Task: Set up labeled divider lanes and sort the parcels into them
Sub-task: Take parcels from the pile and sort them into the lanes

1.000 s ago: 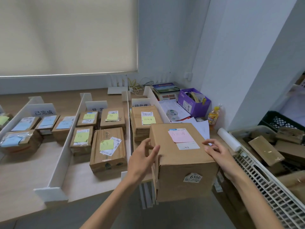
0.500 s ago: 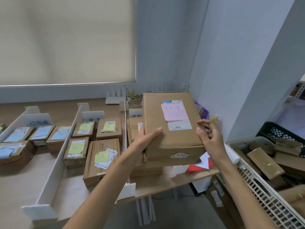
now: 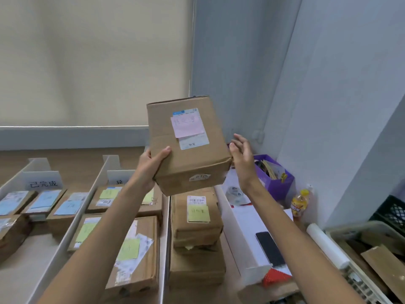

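Cradling parcel (image 3: 186, 159) from beneath: left hand (image 3: 150, 166)

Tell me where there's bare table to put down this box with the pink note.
Bare tabletop shows at the left lane's near end, between the blue-noted parcels and the long white divider. The green-noted parcels crowd the middle lane; the stack fills the right one.

I hold parcel (image 3: 186, 145) raised above lane stack (image 3: 196, 218): left hand (image 3: 151, 163) grips its left edge, right hand (image 3: 243, 152) at its right corner. Stack sits between middle divider (image 3: 165, 238) and right divider (image 3: 238, 238). Left of middle divider: parcel lane (image 3: 135, 255), then left divider (image 3: 65, 244), then lane behind label card (image 3: 43, 183). Phone (image 3: 269, 247) at right divider's right side. Further right: bin (image 3: 274, 174), bottle (image 3: 299, 204), roll (image 3: 326, 246), basket (image 3: 361, 281).
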`<action>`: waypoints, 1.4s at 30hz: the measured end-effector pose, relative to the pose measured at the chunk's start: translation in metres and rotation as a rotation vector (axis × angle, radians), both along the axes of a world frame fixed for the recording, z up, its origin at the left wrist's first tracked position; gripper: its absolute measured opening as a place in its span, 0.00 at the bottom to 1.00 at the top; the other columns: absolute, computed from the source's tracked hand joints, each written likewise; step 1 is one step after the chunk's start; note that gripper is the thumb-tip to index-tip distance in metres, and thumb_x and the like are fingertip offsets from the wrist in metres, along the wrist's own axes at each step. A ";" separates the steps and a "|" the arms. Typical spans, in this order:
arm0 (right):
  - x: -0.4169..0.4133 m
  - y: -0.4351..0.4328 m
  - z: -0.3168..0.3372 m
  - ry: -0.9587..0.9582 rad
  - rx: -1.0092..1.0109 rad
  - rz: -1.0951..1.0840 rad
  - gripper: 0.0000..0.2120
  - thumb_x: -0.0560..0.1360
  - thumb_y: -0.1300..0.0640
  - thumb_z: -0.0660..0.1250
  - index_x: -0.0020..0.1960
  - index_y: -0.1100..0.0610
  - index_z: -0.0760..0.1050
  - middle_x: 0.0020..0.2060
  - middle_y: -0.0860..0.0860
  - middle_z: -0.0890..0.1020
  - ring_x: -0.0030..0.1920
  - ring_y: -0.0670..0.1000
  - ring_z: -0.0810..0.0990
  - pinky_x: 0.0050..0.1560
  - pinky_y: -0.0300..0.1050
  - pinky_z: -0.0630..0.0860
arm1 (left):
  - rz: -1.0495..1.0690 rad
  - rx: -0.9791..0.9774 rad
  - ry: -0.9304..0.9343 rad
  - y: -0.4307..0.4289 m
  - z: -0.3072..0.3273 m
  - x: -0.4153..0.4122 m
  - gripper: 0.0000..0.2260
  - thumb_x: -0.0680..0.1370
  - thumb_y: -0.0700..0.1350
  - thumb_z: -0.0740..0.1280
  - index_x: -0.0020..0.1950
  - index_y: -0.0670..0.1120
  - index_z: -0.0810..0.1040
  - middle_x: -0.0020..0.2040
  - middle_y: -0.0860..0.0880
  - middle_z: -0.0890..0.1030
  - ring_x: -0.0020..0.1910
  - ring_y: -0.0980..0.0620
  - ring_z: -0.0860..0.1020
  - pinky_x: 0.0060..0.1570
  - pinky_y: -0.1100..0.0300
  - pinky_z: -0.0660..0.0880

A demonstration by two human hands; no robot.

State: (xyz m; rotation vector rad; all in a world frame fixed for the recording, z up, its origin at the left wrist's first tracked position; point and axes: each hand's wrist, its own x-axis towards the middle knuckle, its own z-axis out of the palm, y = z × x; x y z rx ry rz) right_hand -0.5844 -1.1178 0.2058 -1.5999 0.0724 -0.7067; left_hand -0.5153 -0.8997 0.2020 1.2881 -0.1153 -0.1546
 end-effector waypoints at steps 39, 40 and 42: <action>0.446 -0.107 -0.254 0.678 -1.592 0.179 0.09 0.76 0.60 0.64 0.56 0.54 0.74 0.52 0.52 0.79 0.55 0.54 0.71 0.47 0.46 0.63 | 0.513 0.203 0.064 -0.060 -0.108 0.406 0.28 0.74 0.46 0.71 0.70 0.47 0.65 0.59 0.49 0.77 0.56 0.49 0.78 0.57 0.52 0.76; 0.457 -0.107 -0.258 0.671 -1.619 0.178 0.08 0.76 0.62 0.64 0.54 0.54 0.75 0.50 0.52 0.79 0.54 0.54 0.71 0.46 0.46 0.62 | 0.512 0.200 0.059 -0.063 -0.112 0.414 0.26 0.74 0.45 0.71 0.70 0.46 0.65 0.58 0.49 0.77 0.55 0.50 0.78 0.56 0.54 0.77; 0.477 -0.110 -0.263 0.643 -1.596 0.151 0.09 0.74 0.64 0.65 0.52 0.54 0.76 0.48 0.52 0.80 0.54 0.54 0.72 0.47 0.46 0.62 | 0.510 0.182 0.052 -0.066 -0.120 0.429 0.25 0.74 0.44 0.71 0.69 0.45 0.67 0.59 0.48 0.77 0.55 0.50 0.78 0.54 0.56 0.77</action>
